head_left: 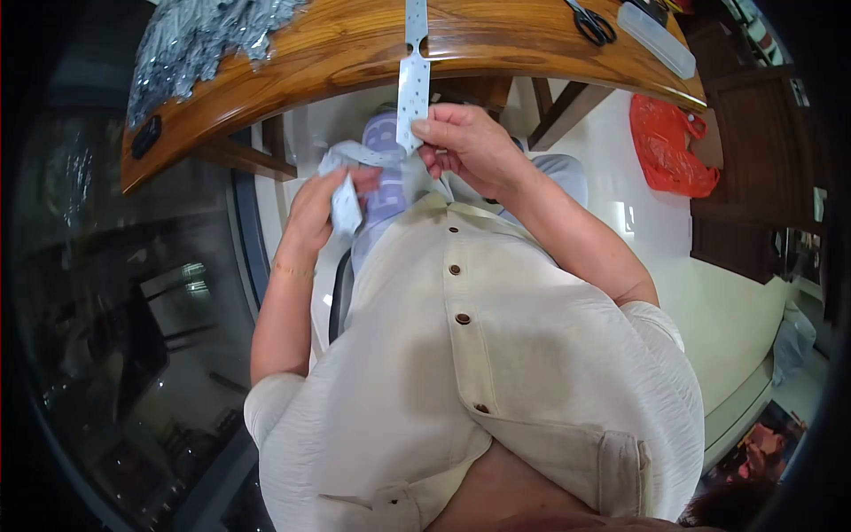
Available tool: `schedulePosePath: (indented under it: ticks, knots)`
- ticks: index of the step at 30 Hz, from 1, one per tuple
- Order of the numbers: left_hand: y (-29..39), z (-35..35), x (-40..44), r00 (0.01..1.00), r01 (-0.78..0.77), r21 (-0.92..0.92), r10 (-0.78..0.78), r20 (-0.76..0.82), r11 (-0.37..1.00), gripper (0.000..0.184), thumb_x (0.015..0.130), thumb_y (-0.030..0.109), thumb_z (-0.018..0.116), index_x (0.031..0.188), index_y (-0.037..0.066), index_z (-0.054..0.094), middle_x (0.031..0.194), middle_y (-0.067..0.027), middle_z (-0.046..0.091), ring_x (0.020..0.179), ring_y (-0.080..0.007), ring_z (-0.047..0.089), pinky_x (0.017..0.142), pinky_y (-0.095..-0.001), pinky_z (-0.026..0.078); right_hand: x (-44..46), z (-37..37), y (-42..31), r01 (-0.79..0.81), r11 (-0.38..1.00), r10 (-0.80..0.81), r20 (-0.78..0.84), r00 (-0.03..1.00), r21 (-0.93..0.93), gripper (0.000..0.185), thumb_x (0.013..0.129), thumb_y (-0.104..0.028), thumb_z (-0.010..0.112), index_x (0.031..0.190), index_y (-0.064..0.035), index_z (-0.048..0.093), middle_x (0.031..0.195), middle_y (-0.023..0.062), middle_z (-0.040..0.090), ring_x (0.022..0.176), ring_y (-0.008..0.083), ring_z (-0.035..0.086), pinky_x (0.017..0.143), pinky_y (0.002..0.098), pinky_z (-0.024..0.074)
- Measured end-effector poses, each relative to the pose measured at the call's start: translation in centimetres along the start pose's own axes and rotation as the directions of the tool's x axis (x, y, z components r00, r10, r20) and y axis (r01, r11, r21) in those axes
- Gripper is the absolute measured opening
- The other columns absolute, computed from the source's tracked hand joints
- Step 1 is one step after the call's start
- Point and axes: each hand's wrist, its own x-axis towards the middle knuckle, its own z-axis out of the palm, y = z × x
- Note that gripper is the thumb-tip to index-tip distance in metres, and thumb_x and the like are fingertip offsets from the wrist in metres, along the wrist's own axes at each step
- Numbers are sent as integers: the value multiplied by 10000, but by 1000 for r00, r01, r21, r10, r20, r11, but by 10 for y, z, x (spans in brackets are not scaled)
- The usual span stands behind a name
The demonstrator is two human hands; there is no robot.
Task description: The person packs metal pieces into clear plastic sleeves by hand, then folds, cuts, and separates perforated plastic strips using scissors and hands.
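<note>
A long pale strip with small dark dots runs down across the table and over its near edge. Two round-cornered notches narrow it near that edge. Its lower end is pinched between the thumb and fingers of my right hand. From there a pale dotted length bends over to my left hand, blurred by motion. My left fingers are closed around a folded pale piece; whether it is all one continuous strip I cannot tell.
The wooden table carries a heap of clear-wrapped grey pieces, a small black object, black scissors and a translucent plastic case. A red plastic bag is on the right, near dark wooden furniture.
</note>
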Motion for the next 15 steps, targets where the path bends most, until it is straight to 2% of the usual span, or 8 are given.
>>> schedulePosePath:
  ticks: [1,3,4,7,8,13,15]
  knots:
    - [2,14,17,999,-38,-104,41,29,994,399,1018,248,411,1141,-70,619,1214,-176,635,1056,-246,639,900,-355,510,-7,-4,5,-20,999,19,-38,999,-31,173,954,-196,610,929,-31,655,812,18,620,696,80,559,591,237,488]
    - [8,44,45,984,-86,-145,108,145,986,387,1023,220,395,1207,-67,578,1202,-182,635,1052,-251,644,886,-366,525,-19,-14,15,-64,994,54,-114,992,-89,182,944,-212,627,916,-38,671,841,9,622,751,85,554,612,251,486]
    - [8,54,56,983,-67,-140,89,159,988,389,1029,201,366,1223,-72,563,1232,-194,615,1072,-270,636,904,-378,528,-24,-21,19,-81,988,63,-136,989,-133,193,934,-233,644,908,-48,692,891,1,633,801,84,544,629,259,484]
    - [14,87,68,933,14,-241,74,352,970,409,1031,211,349,1217,-85,562,1265,-212,591,1082,-289,628,914,-400,532,-32,-28,24,-86,983,61,-154,986,-165,192,928,-241,652,909,-55,695,883,2,636,788,85,548,623,252,480]
    - [12,90,73,921,6,-207,75,382,978,413,1029,218,343,1164,-84,590,1291,-232,569,1088,-312,624,907,-416,540,-33,-29,26,-83,981,56,-154,986,-177,187,926,-239,655,908,-57,696,866,-1,629,780,85,550,620,251,479]
    - [6,99,76,896,-26,-179,103,431,983,384,1017,222,365,1099,-60,612,1281,-249,569,1073,-316,629,879,-409,551,-32,-34,33,-68,976,38,-142,989,-209,158,914,-210,665,875,-62,702,801,-7,613,723,87,553,601,245,473]
    - [5,100,74,892,-14,-186,96,442,982,389,1021,246,369,1075,-51,616,1280,-254,566,1061,-310,632,849,-412,560,-31,-33,36,-39,981,10,-149,989,-191,172,880,-206,672,800,-53,671,746,-10,571,673,89,530,550,247,447]
